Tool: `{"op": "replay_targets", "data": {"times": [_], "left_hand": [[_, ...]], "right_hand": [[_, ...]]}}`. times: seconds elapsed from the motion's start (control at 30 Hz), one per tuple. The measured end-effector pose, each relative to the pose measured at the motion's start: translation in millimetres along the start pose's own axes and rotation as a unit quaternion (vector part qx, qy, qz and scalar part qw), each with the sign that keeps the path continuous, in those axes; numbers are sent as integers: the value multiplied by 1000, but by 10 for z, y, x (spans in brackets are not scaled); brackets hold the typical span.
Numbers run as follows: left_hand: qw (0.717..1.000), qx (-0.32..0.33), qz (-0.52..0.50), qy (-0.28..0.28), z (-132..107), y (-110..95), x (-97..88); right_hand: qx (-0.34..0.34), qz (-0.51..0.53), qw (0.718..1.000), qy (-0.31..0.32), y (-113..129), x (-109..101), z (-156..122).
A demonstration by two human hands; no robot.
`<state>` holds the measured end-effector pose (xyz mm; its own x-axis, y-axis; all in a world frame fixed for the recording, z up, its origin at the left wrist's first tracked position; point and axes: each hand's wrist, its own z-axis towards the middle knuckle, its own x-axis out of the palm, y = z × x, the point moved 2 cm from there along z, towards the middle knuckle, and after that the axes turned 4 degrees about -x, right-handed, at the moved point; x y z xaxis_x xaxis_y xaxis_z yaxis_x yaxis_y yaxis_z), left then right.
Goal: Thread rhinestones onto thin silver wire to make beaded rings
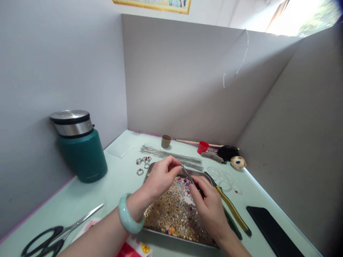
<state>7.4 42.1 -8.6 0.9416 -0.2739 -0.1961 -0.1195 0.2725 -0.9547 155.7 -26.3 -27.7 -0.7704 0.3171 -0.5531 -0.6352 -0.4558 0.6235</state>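
Observation:
My left hand (164,175), with a pale green bangle (130,213) on the wrist, pinches a tiny silvery piece at its fingertips, too small to name. My right hand (209,207) is closed around pliers (188,175) with slim metal jaws; most of their handle is hidden in the palm. The jaw tips meet my left fingertips. Both hands are above a metal tray (178,233) spread with gold and silver beads (166,207), plus some red and purple ones. Several small beaded rings (140,172) lie left of the tray, and a bundle of thin wires (174,156) lies behind it.
Scissors (60,233) and a teal flask (81,153) stand or lie on the left. Yellow-green-handled pliers (233,210), clear cord (225,178) and a black flat object (272,230) are on the right. A brown cup (166,141) and red cup (203,147) are near the back partition.

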Motion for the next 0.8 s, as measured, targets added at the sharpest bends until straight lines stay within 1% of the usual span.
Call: {"op": "replay_targets", "data": {"times": [0.33,0.5,0.7,0.8], "left_hand": [[1000,-3,-2,-9,18,50,-6],[1000,-2,0,-8,9,34,-2],[1000,-5,-25,7,6,-41,3],[997,-35,-65,27,6,-59,8]], "right_hand": [[10,-2,1000,6,-6,-7,-5],[7,1,1000,6,-7,2,4],[5,4,1000,5,3,7,8],[3,2,1000,1,-5,11,1]]}}
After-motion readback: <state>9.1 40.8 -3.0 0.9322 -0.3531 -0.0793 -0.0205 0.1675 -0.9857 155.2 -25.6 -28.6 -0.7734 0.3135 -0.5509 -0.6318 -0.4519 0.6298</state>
